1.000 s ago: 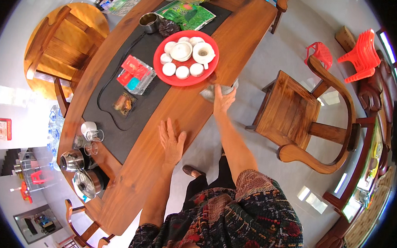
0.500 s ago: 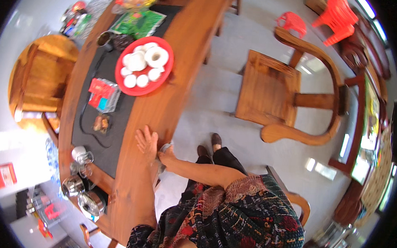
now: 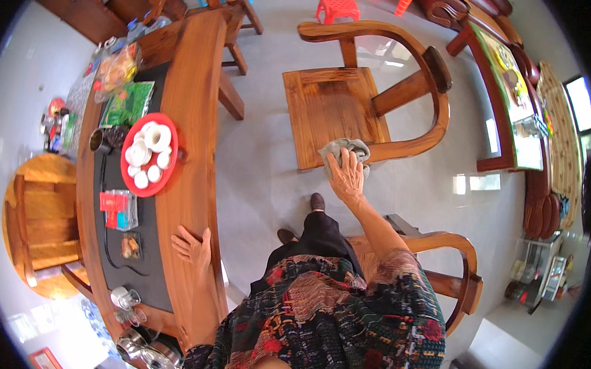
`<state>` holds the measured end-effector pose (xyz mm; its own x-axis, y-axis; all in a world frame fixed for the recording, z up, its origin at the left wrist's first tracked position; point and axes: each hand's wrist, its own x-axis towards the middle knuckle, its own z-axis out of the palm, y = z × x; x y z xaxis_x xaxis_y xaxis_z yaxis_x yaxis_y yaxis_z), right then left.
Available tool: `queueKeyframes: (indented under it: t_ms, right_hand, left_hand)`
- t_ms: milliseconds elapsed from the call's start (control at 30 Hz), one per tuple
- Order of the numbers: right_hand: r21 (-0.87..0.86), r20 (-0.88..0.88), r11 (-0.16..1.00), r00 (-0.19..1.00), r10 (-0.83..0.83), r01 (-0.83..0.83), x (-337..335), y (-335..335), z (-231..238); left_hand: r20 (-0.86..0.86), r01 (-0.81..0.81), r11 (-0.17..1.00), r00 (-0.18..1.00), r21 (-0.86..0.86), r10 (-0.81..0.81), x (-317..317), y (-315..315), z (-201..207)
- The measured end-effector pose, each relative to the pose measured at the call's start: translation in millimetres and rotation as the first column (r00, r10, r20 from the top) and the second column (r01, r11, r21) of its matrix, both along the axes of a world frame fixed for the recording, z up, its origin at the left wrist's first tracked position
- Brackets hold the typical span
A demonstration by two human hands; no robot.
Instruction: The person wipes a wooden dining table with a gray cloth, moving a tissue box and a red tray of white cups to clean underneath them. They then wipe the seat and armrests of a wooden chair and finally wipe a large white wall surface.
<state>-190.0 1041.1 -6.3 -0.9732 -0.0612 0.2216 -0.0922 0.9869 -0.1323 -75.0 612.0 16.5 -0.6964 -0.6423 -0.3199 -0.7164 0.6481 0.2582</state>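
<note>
My right hand point(image 3: 346, 178) presses a grey cloth point(image 3: 342, 147) against the near end of the curved arm of a wooden armchair point(image 3: 338, 107). Part of the cloth bunches up ahead of my fingers. On the left, my left hand point(image 3: 192, 247) lies flat with spread fingers on the edge of a long wooden table point(image 3: 196, 114), holding nothing. Farther up that table stands a red round tray point(image 3: 167, 179) with white cups and a white teapot in it.
A second wooden armchair point(image 3: 461, 248) stands close at my right side. Kettles point(image 3: 159, 356), glasses point(image 3: 129, 299) and a green packet point(image 3: 131, 105) are on the table. A red stool point(image 3: 337, 8) is at the back, and a low glass-topped table point(image 3: 505, 68) stands far right.
My right hand with the cloth has moved from the table's edge out to the right, onto the armchair. The view has turned rightward. My left hand still rests on the table.
</note>
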Motion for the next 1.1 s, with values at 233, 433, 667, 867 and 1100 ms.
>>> queueKeyframes:
  t_ms: [233, 433, 667, 867, 1100]
  right_hand:
    - [0.011, 0.075, 0.999, 0.997, 0.034, -0.034, -1.5, 66.2, -7.0]
    - [0.089, 0.028, 0.979, 0.982, -0.186, 0.183, -15.0, 163.9, 3.8]
    - [0.113, -0.078, 0.885, 0.892, -0.445, 0.452, -62.3, 280.3, 22.9]
    - [-0.160, -0.137, 0.812, 0.802, -0.581, 0.561, -143.6, 351.8, 20.4]
    - [-0.220, -0.127, 0.691, 0.682, -0.720, 0.688, -117.9, 320.2, 12.4]
  left_hand:
    - [-0.039, 0.254, 0.889, 0.956, -0.380, -0.290, -11.6, 20.6, 20.2]
    - [-0.199, 0.632, 0.701, 0.679, -0.331, -0.707, -103.1, 135.2, 44.2]
    - [-0.230, 0.905, 0.419, 0.425, 0.076, -0.876, -188.0, 295.3, -6.8]
    - [-0.235, 0.893, 0.216, 0.325, 0.394, -0.916, -191.8, 371.8, -40.9]
    - [-0.082, 0.810, 0.286, 0.377, 0.512, -0.923, -197.7, 383.0, -42.3]
